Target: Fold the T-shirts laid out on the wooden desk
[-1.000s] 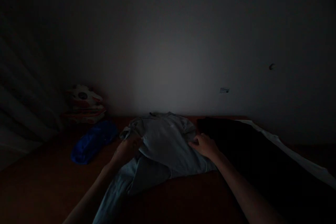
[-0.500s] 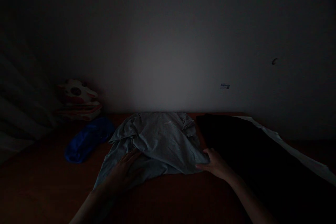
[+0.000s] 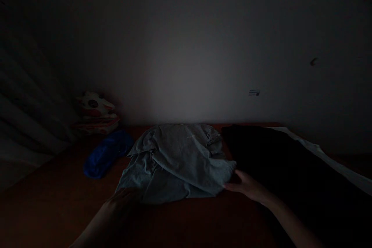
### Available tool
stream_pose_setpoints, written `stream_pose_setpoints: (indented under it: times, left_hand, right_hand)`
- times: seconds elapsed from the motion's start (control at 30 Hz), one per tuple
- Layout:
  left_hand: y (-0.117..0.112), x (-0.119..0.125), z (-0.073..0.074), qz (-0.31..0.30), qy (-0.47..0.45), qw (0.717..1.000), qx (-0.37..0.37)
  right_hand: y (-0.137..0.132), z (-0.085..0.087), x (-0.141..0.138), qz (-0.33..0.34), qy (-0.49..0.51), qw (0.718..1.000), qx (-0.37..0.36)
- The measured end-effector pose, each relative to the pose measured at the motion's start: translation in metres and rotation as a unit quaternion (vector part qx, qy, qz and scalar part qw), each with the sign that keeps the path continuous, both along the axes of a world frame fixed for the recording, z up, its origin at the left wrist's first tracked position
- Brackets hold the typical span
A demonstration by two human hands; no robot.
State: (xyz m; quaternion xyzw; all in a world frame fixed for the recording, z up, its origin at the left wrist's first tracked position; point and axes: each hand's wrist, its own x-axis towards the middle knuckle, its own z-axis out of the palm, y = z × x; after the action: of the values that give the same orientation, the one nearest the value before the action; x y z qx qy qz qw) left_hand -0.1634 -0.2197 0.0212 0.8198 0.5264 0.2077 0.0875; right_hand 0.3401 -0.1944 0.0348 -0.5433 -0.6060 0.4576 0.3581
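Left hand point(image 3: 123, 198) drawn farther from surface's point(image 3: 58, 197) back edge.
Soft, rumpled grey shirt point(image 3: 183, 155); right hand point(image 3: 246, 186) pinching its edge; left's grip unclear.

Your left forearm point(image 3: 94, 224) and right forearm point(image 3: 286, 215), both bare, reach in from the lower edge, well apart and angled toward each other. Your left grip point(image 3: 123, 197), a hand with its back upward, sits low, fingers lost in shadow. Your right grip point(image 3: 242, 185), slightly farther forward, points leftward, thumb below the fingers; how tightly they close is too dim to tell.
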Motion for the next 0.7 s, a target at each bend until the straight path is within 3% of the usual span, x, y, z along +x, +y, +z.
stream_pose_setpoints:
  times: [0.1,0.2,0.37,0.47,0.57,0.63,0.7]
  left_hand:
    - [0.013,0.018,0.009,0.057,-0.077,0.994,-0.051]
    - [0.029,0.035,0.026,0.079,-0.195,0.972,-0.110]
    - [0.067,0.045,0.057,0.117,-0.406,0.898,-0.125]
    - [0.094,0.047,0.061,0.164,-0.477,0.852,-0.141]
    - [0.114,0.053,0.048,0.207,-0.439,0.870,-0.091]
    - [0.118,0.056,0.034,0.222,-0.379,0.897,-0.047]
    - [0.116,0.059,0.020,0.220,-0.318,0.922,-0.029]
  right_hand:
    - [0.011,-0.011,-0.015,-0.041,-0.103,0.993,0.037]
    - [0.028,-0.015,-0.022,-0.100,-0.121,0.986,0.056]
    - [0.062,0.011,-0.013,-0.186,0.064,0.978,0.066]
    - [0.081,0.022,-0.009,-0.203,0.173,0.960,0.087]
    - [0.091,0.010,-0.013,-0.168,0.111,0.974,0.107]
    - [0.090,-0.008,-0.019,-0.143,-0.015,0.981,0.127]
    - [0.085,-0.027,-0.023,-0.125,-0.133,0.968,0.174]
